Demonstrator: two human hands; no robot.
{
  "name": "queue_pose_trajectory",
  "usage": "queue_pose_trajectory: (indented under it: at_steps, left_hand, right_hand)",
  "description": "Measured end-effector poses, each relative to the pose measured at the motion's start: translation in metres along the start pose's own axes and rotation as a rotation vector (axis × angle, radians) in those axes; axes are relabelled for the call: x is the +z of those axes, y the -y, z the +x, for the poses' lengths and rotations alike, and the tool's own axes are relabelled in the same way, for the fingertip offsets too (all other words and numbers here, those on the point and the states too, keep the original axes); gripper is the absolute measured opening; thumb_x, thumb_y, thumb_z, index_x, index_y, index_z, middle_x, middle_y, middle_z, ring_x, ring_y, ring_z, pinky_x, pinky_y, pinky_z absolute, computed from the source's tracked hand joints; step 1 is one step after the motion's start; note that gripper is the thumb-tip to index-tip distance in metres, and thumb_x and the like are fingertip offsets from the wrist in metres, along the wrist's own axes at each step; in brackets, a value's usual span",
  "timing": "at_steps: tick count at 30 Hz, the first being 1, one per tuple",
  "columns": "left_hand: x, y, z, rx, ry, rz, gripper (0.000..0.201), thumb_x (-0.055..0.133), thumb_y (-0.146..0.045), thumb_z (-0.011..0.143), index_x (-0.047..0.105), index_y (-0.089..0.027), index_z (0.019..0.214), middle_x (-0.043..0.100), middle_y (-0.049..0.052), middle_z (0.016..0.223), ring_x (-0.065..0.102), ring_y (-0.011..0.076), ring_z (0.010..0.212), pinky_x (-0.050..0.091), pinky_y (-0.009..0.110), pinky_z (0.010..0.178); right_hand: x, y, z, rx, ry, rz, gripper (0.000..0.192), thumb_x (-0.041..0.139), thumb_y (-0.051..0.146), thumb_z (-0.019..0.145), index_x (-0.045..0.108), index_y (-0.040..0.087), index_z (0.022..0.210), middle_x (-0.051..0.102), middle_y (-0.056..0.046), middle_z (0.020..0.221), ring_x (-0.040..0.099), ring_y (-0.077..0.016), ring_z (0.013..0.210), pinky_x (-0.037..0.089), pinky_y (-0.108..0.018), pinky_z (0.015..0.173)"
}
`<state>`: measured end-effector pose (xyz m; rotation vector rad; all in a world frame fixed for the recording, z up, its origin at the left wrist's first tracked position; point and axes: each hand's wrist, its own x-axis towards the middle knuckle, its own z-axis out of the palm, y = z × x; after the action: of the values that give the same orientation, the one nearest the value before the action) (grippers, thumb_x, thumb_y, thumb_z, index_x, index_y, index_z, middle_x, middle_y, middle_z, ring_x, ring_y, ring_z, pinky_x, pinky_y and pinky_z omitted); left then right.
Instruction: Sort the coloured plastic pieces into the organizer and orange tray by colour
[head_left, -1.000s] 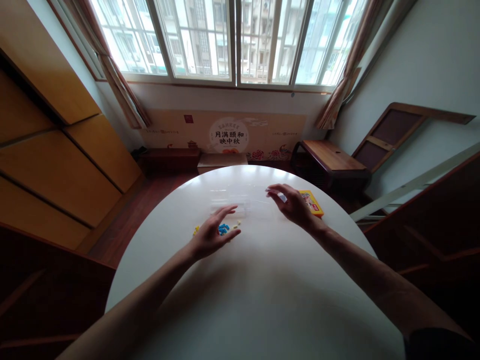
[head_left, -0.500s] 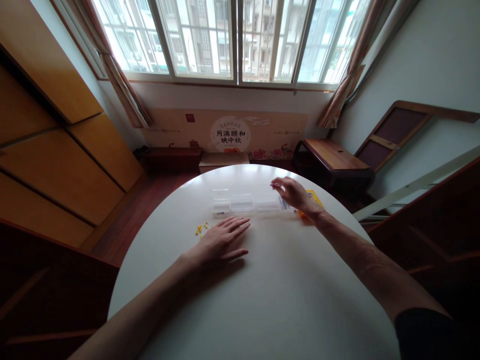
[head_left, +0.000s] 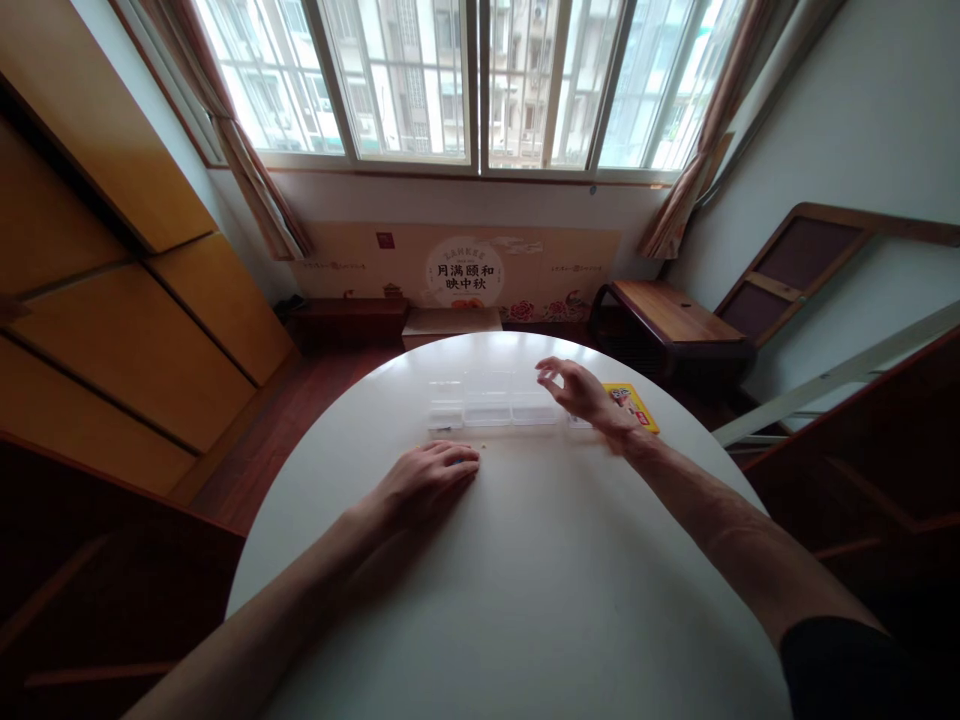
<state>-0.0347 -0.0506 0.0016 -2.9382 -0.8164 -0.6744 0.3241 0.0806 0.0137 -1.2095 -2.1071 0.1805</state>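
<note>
Head view: left hand (head_left: 424,480) lies curled on the table (head_left: 525,580), grip together; right hand (head_left: 581,392) hovers over the clear box (head_left: 487,405), grip apart.

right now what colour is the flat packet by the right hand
Yellow, with a small printed picture and a red patch: the packet lies just beyond the right hand, seen in the head view.
</note>
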Motion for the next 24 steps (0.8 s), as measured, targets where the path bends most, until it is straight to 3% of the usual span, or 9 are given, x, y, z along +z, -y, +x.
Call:
queue_pose_trajectory:
  at_steps: [6, 13, 19, 24]
  left_hand:
    - [-0.015, -0.004, -0.006, -0.023, -0.040, 0.082, 0.024, 0.056, -0.025, 0.112, 0.077, -0.023, 0.124, 0.081, 0.008, 0.129, 0.079, 0.0263, 0.113, 0.066, 0.040, 0.096]
    - [-0.008, -0.008, 0.004, -0.024, -0.068, 0.064, 0.025, 0.066, -0.027, 0.106, 0.077, -0.024, 0.127, 0.081, 0.010, 0.130, 0.079, 0.0282, 0.113, 0.065, 0.044, 0.099]
    - [0.006, -0.026, 0.032, 0.028, -0.049, 0.013, 0.026, 0.065, -0.026, 0.106, 0.077, -0.024, 0.130, 0.081, 0.009, 0.129, 0.079, 0.0277, 0.113, 0.064, 0.044, 0.099]
    - [0.010, -0.037, 0.044, 0.037, -0.032, 0.011, 0.025, 0.065, -0.027, 0.107, 0.076, -0.024, 0.129, 0.081, 0.009, 0.129, 0.079, 0.0270, 0.112, 0.063, 0.044, 0.101]
  right_hand:
    - [-0.035, -0.011, -0.024, 0.069, -0.062, -0.099, 0.043, 0.065, 0.039, 0.099, 0.067, 0.018, 0.136, 0.074, -0.016, 0.138, 0.071, -0.0328, 0.126, 0.055, -0.049, 0.112]
    - [-0.076, -0.031, -0.091, 0.466, 0.032, -0.523, 0.089, 0.069, 0.078, 0.089, 0.056, 0.012, 0.148, 0.068, -0.023, 0.142, 0.067, -0.0413, 0.125, 0.053, -0.048, 0.104]
    - [-0.091, -0.030, -0.113, 0.559, 0.109, -0.478, 0.077, 0.065, 0.070, 0.094, 0.056, 0.014, 0.146, 0.070, -0.021, 0.138, 0.070, -0.0369, 0.121, 0.054, -0.044, 0.100]
    - [-0.095, -0.037, -0.115, 0.450, 0.121, -0.428, 0.082, 0.068, 0.068, 0.092, 0.054, 0.013, 0.152, 0.067, -0.023, 0.146, 0.065, -0.0416, 0.132, 0.053, -0.051, 0.110]
